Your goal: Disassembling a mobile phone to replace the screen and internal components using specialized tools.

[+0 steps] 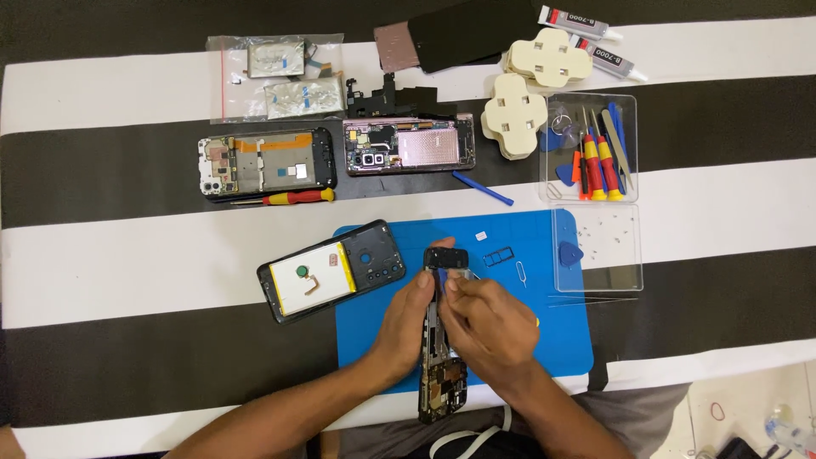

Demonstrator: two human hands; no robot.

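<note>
We note left hand (406, 319) gripping the opened phone frame (443, 374) on edge over the blue mat (527, 340); right hand (489, 327) seemingly pinching a blue pry tool (442, 279).

The left hand (408, 319) and right hand (489, 327) cover the middle of the opened phone frame (444, 387), so what the fingers (450, 285) pinch there cannot be told. The picture's lower edge cuts off both forearms. The loose bits in the clear lid (597, 246) are too small to tell apart. A plastic bottle (790, 435) at the lower right corner is blurred and cropped.
</note>
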